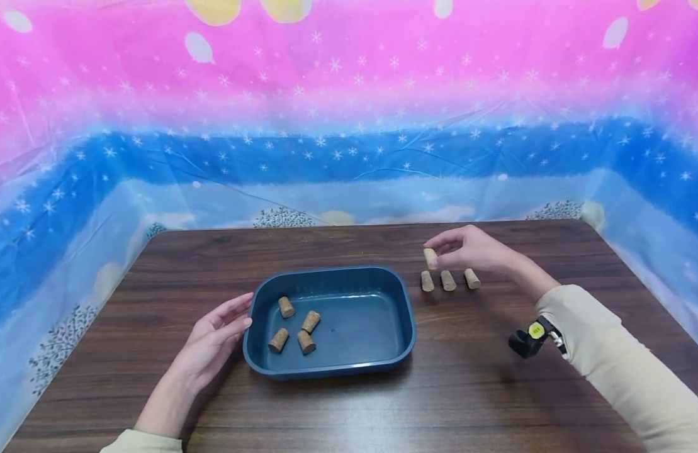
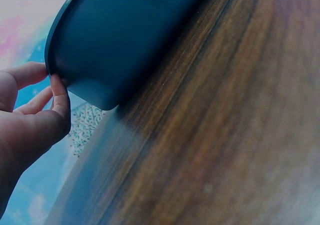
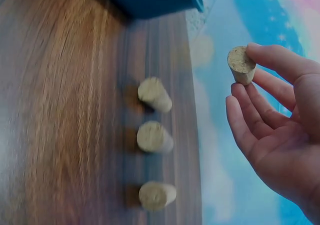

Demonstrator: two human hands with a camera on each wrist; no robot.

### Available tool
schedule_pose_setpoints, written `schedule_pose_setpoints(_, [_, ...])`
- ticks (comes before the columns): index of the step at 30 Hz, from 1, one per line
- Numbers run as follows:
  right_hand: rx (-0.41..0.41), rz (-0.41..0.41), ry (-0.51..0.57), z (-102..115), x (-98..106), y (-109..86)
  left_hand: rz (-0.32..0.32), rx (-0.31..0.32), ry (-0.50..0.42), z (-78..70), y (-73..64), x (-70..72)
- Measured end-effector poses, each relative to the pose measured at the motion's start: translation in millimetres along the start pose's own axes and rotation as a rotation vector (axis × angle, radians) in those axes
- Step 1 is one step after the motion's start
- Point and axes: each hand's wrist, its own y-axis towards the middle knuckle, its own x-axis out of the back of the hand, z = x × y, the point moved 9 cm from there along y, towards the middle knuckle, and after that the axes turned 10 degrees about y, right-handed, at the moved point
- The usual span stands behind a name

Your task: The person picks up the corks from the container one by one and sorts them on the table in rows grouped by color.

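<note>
Touching the left rim of the tray (image 1: pixel 357 330), the left hand (image 1: pixel 213 336) sits left of centre in the frame, its fingers fairly straight and the thumb held apart. Mid-frame, the tray rests on the tabletop (image 1: pixel 467 390) with four corks (image 1: pixel 278 340) in its left half. Right of centre, three corks (image 1: pixel 449 280) stretch in a row; just above them, the right hand (image 1: pixel 476 250) pinches another cork (image 1: pixel 430 258) between thumb and fingers.
</note>
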Motion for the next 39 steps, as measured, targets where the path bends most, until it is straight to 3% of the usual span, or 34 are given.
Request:
schedule_pose_setpoints(22, [-0.096, -0.147, -0.031, -65, 53, -29.3, -0.012, 0.023, 0.013, 0.2, 0.1, 0.7])
schedule_pose_setpoints(39, [-0.133, -0.136, 0.076, -104, 61, -46.1, -0.013, 0.016, 0.01, -0.8, -0.3, 0.7])
